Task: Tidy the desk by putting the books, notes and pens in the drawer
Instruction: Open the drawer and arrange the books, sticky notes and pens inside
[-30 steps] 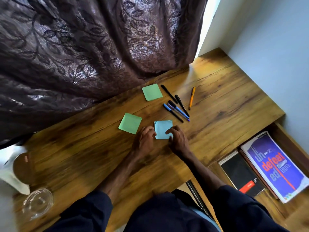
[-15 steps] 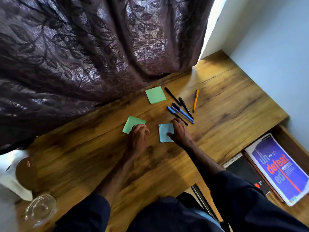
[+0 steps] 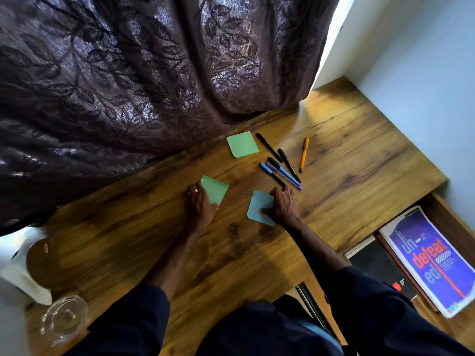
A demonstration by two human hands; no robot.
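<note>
I see my left grip clamped on a green note at the surface, while my right grip seems to pinch the blue note lying near the pens.

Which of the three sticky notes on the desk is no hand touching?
The green note beside the pens, nearest the curtain. The left hand holds the other green note; the right hand holds the blue note.
</note>
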